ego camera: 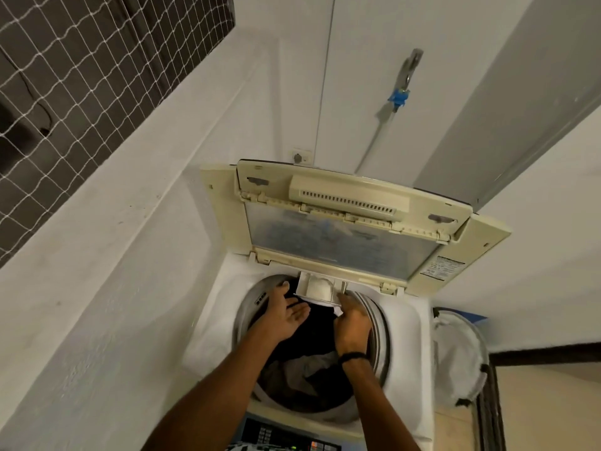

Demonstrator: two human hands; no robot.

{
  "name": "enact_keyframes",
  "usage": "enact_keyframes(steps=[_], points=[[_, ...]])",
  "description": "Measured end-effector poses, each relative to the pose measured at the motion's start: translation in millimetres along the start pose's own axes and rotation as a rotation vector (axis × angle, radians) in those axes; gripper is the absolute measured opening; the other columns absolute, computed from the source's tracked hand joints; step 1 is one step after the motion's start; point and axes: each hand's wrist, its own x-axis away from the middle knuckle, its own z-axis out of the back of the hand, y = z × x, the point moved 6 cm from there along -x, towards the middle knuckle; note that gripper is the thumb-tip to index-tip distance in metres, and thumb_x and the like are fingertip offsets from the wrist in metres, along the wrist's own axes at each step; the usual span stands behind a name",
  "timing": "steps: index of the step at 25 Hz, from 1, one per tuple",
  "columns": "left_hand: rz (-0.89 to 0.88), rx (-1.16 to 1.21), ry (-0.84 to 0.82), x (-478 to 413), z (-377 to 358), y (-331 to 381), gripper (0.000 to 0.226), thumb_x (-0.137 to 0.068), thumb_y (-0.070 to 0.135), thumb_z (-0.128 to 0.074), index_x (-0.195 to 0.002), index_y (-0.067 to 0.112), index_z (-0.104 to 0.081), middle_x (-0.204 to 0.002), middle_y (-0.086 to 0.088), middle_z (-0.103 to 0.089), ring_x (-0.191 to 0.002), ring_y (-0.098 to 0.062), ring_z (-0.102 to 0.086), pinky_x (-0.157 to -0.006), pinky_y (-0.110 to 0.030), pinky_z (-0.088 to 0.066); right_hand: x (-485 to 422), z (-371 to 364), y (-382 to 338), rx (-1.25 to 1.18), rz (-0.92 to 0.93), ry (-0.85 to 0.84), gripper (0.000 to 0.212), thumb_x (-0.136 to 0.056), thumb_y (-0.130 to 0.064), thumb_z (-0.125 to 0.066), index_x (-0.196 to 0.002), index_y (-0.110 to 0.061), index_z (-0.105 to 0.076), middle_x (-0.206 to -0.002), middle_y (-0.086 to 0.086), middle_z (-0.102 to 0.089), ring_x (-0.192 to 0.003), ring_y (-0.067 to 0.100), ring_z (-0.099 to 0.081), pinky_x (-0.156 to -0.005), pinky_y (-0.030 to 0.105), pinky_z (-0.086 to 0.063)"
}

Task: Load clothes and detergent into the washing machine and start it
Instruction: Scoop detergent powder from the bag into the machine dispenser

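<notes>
A white top-loading washing machine (224,297) stands below me with its cream lid (341,236) folded up at the back. Dark and grey clothes (309,362) lie in the drum. At the drum's far rim a small white detergent drawer (320,289) is pulled out, with white powder in it. My left hand (284,315) hovers over the drum with its fingers spread, just left of the drawer. My right hand (353,323) is closed on the drawer's front right corner, a scrap of white showing under the fingers. A black band circles that wrist.
The control panel (286,437) runs along the machine's near edge. A white laundry basket (458,353) stands to the right. White walls close in on the left and behind, with a netted window (81,76) at upper left and a tap with a hose (401,92) above the lid.
</notes>
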Motion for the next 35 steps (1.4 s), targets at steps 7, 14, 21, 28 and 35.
enact_keyframes(steps=[7, 14, 21, 28, 35], points=[[0.010, 0.027, -0.045, 2, -6, 1, 0.059, -0.095, 0.044, -0.054, -0.126, -0.006, -0.051, -0.126, -0.028, -0.056, -0.121, -0.039, -0.054, -0.108, -0.044, -0.043, -5, -13, 8, 0.045, 0.033, -0.068, 0.059, -0.073, 0.023, -0.055, -0.124, -0.005, -0.065, -0.122, 0.014, -0.068, -0.116, 0.029, -0.063, -0.106, 0.032, -0.044], [-0.002, -0.007, -0.048, 1, -2, 3, 0.059, -0.095, 0.045, -0.054, -0.123, -0.006, -0.054, -0.123, -0.027, -0.059, -0.118, -0.038, -0.056, -0.109, -0.044, -0.044, 5, -7, 18, 0.041, 0.026, -0.050, 0.059, -0.075, 0.021, -0.054, -0.125, -0.008, -0.065, -0.124, 0.010, -0.067, -0.118, 0.025, -0.061, -0.106, 0.031, -0.046], [-0.017, 0.002, -0.045, 6, 8, 2, 0.061, -0.094, 0.047, -0.054, -0.128, -0.005, -0.052, -0.123, -0.027, -0.059, -0.116, -0.039, -0.058, -0.100, -0.043, -0.049, 7, 0, 12, 0.021, 0.019, 0.044, 0.053, -0.075, 0.019, -0.058, -0.120, -0.008, -0.069, -0.113, 0.009, -0.072, -0.104, 0.024, -0.067, -0.095, 0.035, -0.055], [-0.115, 0.009, -0.094, 33, 17, 16, 0.059, -0.096, 0.046, -0.052, -0.129, -0.002, -0.052, -0.127, -0.026, -0.058, -0.120, -0.037, -0.056, -0.104, -0.042, -0.046, 12, 0, 18, -0.553, -0.368, 0.021, 0.023, -0.087, 0.000, -0.061, -0.103, -0.008, -0.076, -0.089, 0.009, -0.077, -0.075, 0.020, -0.071, -0.078, 0.031, -0.058], [-0.593, 0.000, 0.074, 133, 49, 66, 0.029, -0.095, 0.027, -0.061, -0.110, 0.005, -0.069, -0.106, -0.018, -0.073, -0.099, -0.029, -0.070, -0.081, -0.032, -0.056, 35, 8, -64, -1.252, -0.481, -0.157, 0.016, -0.086, 0.010, -0.055, -0.093, 0.006, -0.069, -0.097, 0.024, -0.069, -0.091, 0.034, -0.067, -0.068, 0.026, -0.061]])
